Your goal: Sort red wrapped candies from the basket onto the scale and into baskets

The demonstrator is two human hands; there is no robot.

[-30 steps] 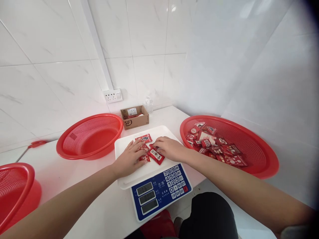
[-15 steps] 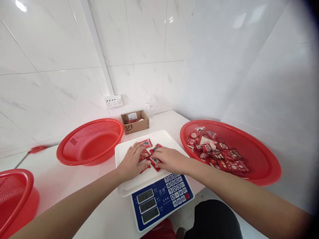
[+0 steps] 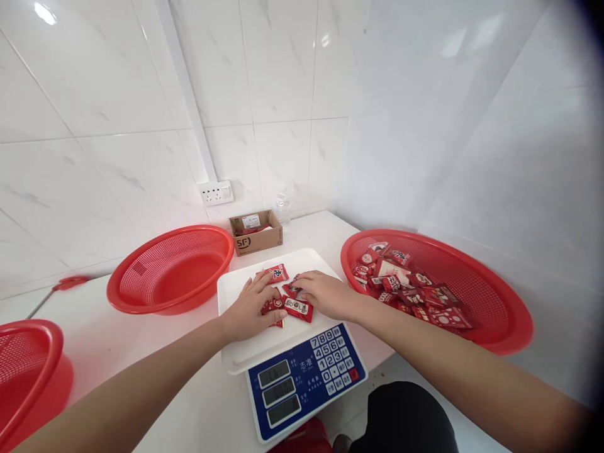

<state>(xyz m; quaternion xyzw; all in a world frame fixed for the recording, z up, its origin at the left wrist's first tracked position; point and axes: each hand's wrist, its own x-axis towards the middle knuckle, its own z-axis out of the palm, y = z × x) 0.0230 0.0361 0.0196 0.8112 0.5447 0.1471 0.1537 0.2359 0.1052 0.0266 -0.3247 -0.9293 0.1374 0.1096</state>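
Several small red snack packets lie on the white tray (image 3: 245,352) of a digital scale. My left hand (image 3: 250,308) rests over the packets at the left with its fingers spread, partly covering a red packet (image 3: 272,304). From the right, my right hand (image 3: 325,294) reaches over the tray, its fingers loosely bent and apart, the tips at a small dark red packet (image 3: 291,289). Just below those fingertips sits a red packet with a pale label (image 3: 298,307). Another red packet (image 3: 279,272) lies beyond my left fingertips. The scale's blue panel (image 3: 306,380) faces me.
At right stands a red basket (image 3: 500,314) holding many red packets (image 3: 438,296). Another red basket (image 3: 165,277) is at left, and part of a third (image 3: 33,377) shows nearer. Behind the scale are a cardboard box (image 3: 259,241) and a clear plastic bottle (image 3: 283,206) by the wall.
My right hand has drawn slightly right and away from the pale-labelled packet, which now lies flatter and more in view. My left hand stays nearly in place over the packets.
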